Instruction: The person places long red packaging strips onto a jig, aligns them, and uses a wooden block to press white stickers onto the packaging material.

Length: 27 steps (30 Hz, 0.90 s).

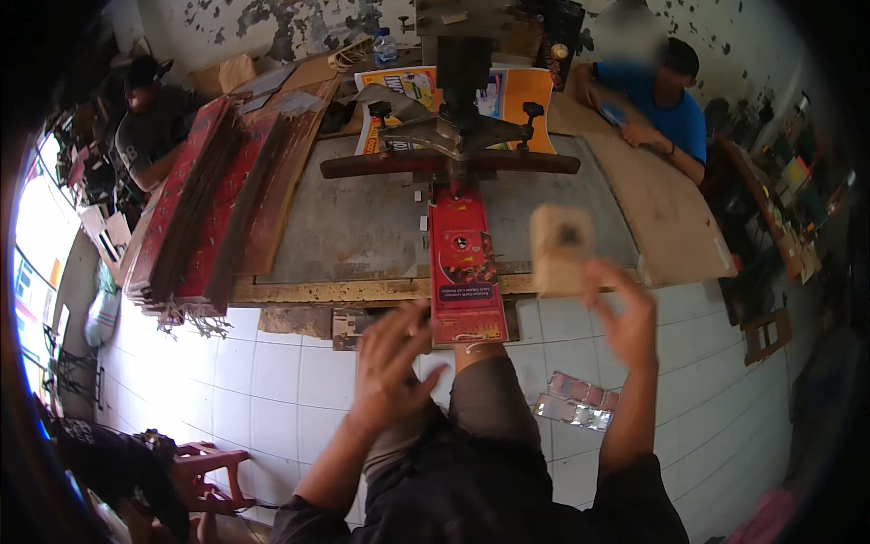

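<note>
Head cam: dark press [458, 136]; red strip [462, 258] nearside, far end under press, prob. to line it up; L hand [390, 367] nearside-left of press, fingers spread, nothing seen held; R hand [627, 317] nearside-right, fingertips at edge of tan block [553, 249]; blur, can't tell if gripped.

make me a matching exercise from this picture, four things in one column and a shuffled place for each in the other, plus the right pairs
Things
1. red printed strip
2. tan block
3. plastic bottle
4. stool

Places
a. lower left of the picture
b. at the right hand's fingertips
c. far end under the press
d. near the top, left of the press

Pairs: 1-c, 2-b, 3-d, 4-a
</note>
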Tool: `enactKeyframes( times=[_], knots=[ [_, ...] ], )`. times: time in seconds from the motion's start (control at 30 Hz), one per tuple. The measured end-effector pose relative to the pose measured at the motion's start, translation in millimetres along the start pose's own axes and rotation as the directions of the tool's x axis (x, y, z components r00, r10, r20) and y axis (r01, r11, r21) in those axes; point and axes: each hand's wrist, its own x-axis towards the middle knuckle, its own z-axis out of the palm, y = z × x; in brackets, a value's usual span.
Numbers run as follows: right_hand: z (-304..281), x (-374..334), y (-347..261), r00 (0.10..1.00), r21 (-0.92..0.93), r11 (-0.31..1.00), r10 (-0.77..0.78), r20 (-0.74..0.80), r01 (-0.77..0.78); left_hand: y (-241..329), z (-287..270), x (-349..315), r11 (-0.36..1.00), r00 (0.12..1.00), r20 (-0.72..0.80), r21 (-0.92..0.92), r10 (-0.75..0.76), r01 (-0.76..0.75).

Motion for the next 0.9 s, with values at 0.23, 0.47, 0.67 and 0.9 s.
enactKeyframes(
  times=[0.23,0.47,0.67,0.9],
  knots=[
    [-54.6,143.2,284.4,0.946,-0.303,0.906,0.231,-0.228,-0.295,-118.1,14.7,-42.4,0.905,0.968,-0.204,0.368,-0.143,0.212],
    [-43.7,182.0,427.8,0.923,-0.515,0.781,0.2,-0.328,-0.353,-158.1,19.5,-71.8,0.849,0.961,-0.225,0.464,-0.161,0.251],
    [-36.3,184.7,469.3,0.936,-0.471,0.831,0.156,-0.314,-0.296,-212.3,70.5,-86.8,0.799,0.902,-0.43,0.552,0.029,0.237],
    [-46.3,187.1,459.7,0.921,-0.455,0.814,0.235,-0.312,-0.361,-256.4,94.5,-96.7,0.728,0.861,-0.49,0.64,0.138,0.247]
  ],
)
